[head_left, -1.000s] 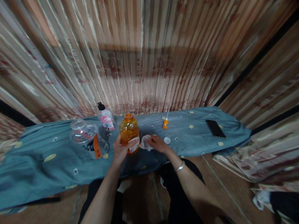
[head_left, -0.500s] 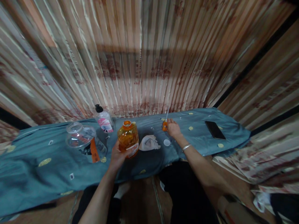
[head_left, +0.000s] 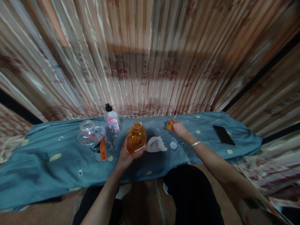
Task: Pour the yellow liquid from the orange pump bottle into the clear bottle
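My left hand (head_left: 127, 155) is wrapped round the lower left side of an amber see-through bottle (head_left: 136, 139), held upright with its mouth uncovered. Over the cloth to the right, my right hand (head_left: 180, 128) has its fingers closed on an orange pump top (head_left: 169, 125), whose thin pale tube slants up to the right. The fingers partly cover it. Beside the bottle lies a crumpled whitish cloth (head_left: 156, 144). A small white disc (head_left: 173, 145) rests between that cloth and my right forearm.
A blue-green patterned cloth (head_left: 67, 162) covers the long surface. On the left are a large clear jar (head_left: 87, 134) with an orange label and a clear pump bottle (head_left: 113, 122) with a black top. A dark phone (head_left: 223, 135) lies at the right. A striped curtain (head_left: 147, 62) hangs behind.
The pump top's tube has gone from nearly upright to slanting right. The whole view has shifted, so everything appears further right. My left hand still holds the bottle.
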`<state>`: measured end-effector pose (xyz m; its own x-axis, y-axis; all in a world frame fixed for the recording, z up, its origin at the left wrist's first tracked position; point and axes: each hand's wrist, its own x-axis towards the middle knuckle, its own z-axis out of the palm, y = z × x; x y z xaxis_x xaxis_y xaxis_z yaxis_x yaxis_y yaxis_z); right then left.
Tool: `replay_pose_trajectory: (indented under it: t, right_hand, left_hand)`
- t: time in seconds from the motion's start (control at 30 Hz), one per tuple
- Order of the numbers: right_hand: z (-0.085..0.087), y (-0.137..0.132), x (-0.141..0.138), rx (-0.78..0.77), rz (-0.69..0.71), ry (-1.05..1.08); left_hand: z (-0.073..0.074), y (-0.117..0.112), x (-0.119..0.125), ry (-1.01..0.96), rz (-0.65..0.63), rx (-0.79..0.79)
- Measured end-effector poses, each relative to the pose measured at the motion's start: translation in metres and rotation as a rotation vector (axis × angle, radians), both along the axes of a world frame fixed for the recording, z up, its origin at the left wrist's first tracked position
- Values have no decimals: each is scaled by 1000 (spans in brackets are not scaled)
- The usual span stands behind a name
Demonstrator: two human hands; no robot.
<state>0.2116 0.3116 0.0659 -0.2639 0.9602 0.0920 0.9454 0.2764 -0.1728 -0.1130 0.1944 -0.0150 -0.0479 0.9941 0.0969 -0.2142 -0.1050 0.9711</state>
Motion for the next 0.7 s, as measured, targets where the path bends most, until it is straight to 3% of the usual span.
replay_pose_trajectory:
  t: [0.17,0.27,0.33,0.47,0.7]
  right_hand:
    - [55,-42,9,217,-34,287]
    - [97,-76,14,401,12,1072]
    - [122,-99,17,381,35,1359]
    - [150,-128,21,270,56,1476]
    - [164,-138,6,248,79,1401]
  left_hand:
    - [-9,1,4,-10,15,17]
    - [-11,0,8,-9,38,29]
    - [-11,0,9,-5,42,34]
    - [-9,0,10,1,36,37]
    - [-9,2,12,-15,37,49]
